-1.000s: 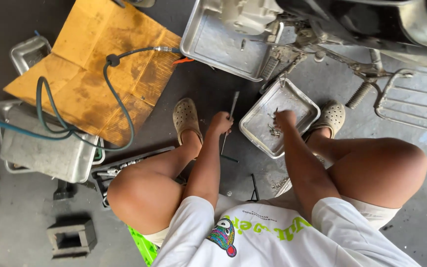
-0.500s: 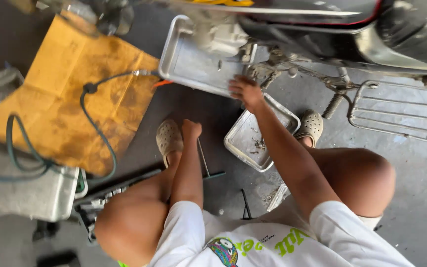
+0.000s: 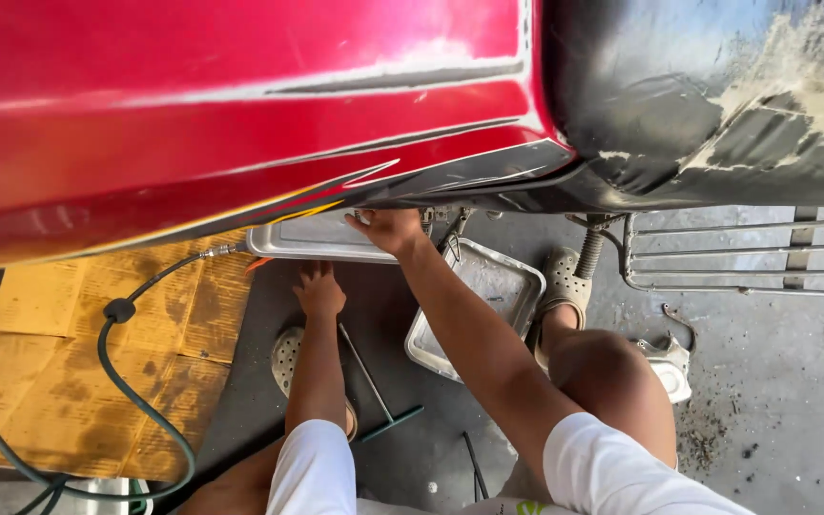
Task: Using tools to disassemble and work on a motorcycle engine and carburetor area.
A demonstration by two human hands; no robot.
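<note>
Now — right hand (image 3: 388, 229) reaching under red motorcycle body (image 3: 240, 114), grip unclear | left hand (image 3: 319, 291) loosely open on floor (image 3: 784, 381) by steel tray (image 3: 321, 238)

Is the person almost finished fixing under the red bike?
Not finished, it seems. The small metal tray sits ready beside the foot, and a long T-shaped wrench lies unused on the floor. The right hand is reaching up under the red body panel; the left hand rests below, empty.
</note>
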